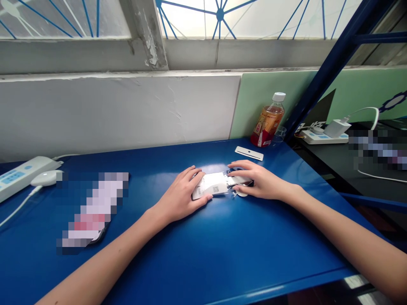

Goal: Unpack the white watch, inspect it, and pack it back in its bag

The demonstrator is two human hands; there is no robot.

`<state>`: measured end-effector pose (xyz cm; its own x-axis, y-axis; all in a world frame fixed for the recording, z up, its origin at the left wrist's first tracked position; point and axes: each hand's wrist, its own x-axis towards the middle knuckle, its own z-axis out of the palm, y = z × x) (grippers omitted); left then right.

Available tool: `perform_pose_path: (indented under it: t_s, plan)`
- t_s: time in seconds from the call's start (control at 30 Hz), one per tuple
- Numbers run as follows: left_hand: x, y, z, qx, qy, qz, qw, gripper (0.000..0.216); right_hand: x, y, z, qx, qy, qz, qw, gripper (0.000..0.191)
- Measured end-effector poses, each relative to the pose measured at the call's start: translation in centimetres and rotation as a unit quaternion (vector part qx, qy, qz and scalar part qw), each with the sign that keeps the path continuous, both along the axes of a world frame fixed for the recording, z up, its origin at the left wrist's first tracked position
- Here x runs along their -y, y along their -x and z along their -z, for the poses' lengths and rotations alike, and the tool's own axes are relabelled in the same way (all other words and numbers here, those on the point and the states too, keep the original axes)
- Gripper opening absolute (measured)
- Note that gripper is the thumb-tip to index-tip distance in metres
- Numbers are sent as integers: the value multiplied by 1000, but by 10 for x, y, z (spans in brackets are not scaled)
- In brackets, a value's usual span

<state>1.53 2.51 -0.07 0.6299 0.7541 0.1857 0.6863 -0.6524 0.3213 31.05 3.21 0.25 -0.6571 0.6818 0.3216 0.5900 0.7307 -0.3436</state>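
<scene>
A flat clear plastic packet with a white printed label lies on the blue table in front of me. My left hand grips its left end, fingers along the far edge and thumb along the near one. At the packet's right end is my right hand, its fingers and thumb closed around a small silvery-white flat piece, partly covered by the hand. Under that piece a pale round edge shows; what it belongs to is hidden.
Beyond my right hand lies a white card with a dark slot, before a drink bottle by the wall. A phone with a blurred screen and a white power strip are at left. A blue metal post rises at the right.
</scene>
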Motion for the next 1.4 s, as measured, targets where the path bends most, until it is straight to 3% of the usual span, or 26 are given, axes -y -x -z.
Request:
perform_pose_path:
  t_s: [0.53,0.8,1.1,1.23,1.3,1.4]
  plan:
    - [-2,0,1,2,-22,-11,1000,52,-6,-7,-3,-20,26,49,998,25]
    - [-1,0,0,-1,-22,-9,1000,53,-9,-11,-6,-159,89,128,975,31]
    - [0,1,1,3,-10,-13,1000,57,-7,-5,-15,-369,77,200,904,28]
    - [1,1,1,-3,-10,-8,1000,61,-4,-1,-17,-457,113,179,864,30]
    - [1,1,0,-9,-10,-8,1000,62,-3,1,-19,-518,170,154,824,36]
    - [2,1,0,-14,-6,-10,1000,64,-2,4,-22,-606,276,125,736,44]
